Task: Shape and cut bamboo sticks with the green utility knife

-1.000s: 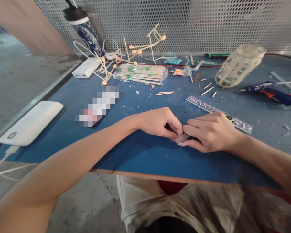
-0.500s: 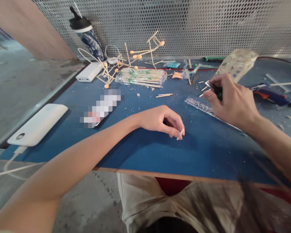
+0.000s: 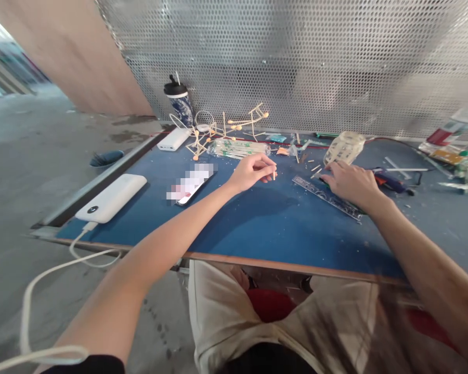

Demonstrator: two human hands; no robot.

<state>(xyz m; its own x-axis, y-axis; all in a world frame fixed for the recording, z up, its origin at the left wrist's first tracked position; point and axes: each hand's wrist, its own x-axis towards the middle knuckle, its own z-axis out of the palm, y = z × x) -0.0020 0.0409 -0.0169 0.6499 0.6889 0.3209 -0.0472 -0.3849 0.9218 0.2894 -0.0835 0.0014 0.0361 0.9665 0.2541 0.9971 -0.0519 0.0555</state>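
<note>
My left hand (image 3: 253, 170) is raised over the middle of the blue table, thumb and fingers pinching a short pale wooden stick (image 3: 274, 175) that points down. To the right, my right hand (image 3: 351, 183) is low over the table, its fingers around a dark green utility knife (image 3: 326, 180), mostly hidden beneath the palm. Partly under that hand lies a clear ruler (image 3: 315, 191), set slantwise. Short cut sticks (image 3: 315, 169) are scattered just beyond the right fingertips. Farther back stands a framework of thin sticks joined with orange balls (image 3: 252, 124).
A wrapped bundle of sticks (image 3: 237, 149) lies behind my left hand. A phone (image 3: 195, 184) and a cabled white power bank (image 3: 111, 198) are at left. A tumbler (image 3: 180, 106) stands at the back. A glue gun (image 3: 392, 181) and clear plastic container (image 3: 343, 148) are at right.
My left hand has lifted away from the table's front, still pinching the stick. My right hand has lowered toward the ruler with the knife. The view has tilted up and shifted.
</note>
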